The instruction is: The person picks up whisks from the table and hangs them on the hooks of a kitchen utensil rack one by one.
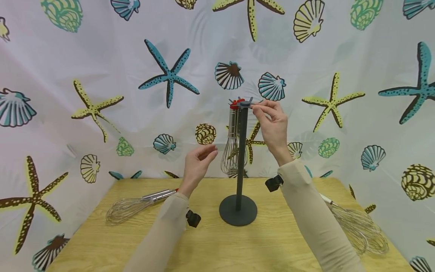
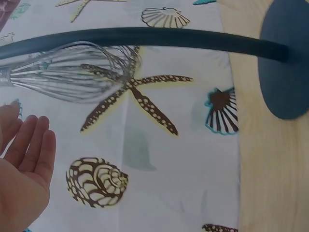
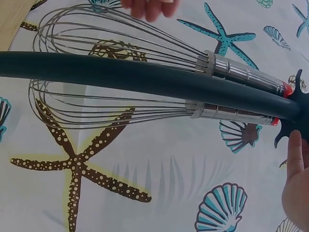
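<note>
A dark grey stand with a round base and a crown of hooks rises from the table. Two metal whisks hang from its hooks on the left side; the right wrist view shows one whisk and the other whisk on either side of the pole, both with red ends. My right hand pinches one hook at the crown's right between thumb and index finger. My left hand is in the air left of the hanging whisks, fingers relaxed, holding nothing.
Another whisk lies on the wooden table at the left, its handle partly behind my left wrist. To the right, a pile of wire whisks lies partly behind my right sleeve. A sea-patterned curtain encloses the back and sides.
</note>
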### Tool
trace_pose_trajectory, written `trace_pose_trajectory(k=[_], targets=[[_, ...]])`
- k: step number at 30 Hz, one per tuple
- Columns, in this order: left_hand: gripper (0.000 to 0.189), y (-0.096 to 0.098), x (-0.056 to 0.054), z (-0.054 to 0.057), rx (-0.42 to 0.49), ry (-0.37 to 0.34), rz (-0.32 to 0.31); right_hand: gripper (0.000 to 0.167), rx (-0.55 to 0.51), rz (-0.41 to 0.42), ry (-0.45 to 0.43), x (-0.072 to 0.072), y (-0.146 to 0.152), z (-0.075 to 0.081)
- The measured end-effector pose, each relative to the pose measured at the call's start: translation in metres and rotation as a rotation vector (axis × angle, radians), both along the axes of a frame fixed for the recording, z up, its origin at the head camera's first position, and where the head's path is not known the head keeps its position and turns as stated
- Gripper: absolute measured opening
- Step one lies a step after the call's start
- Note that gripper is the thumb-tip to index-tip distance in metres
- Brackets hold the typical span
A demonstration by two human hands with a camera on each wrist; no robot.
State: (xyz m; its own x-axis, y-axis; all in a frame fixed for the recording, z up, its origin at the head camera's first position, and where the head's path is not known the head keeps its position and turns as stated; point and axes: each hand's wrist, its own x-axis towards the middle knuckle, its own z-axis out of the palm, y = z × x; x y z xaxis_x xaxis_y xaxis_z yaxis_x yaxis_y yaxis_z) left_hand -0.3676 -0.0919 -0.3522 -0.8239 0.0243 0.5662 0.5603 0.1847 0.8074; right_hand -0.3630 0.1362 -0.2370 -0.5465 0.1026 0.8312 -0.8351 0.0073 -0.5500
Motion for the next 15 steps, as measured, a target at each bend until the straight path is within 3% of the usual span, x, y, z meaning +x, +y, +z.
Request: trace_pose_trajectory(k=[7, 15], targets=[[0.029, -0.022, 0.001, -0.021, -0.036, -0.063, 0.03, 0.023, -0.003, 0.005, -0.013, 0.0, 0.001, 0.001], [0.033, -0.049, 0.003, -0.047, -0.046, -0.127, 0.007, 0.022, -0.004, -0.006, -0.011, 0.0, 0.001, 0.002]])
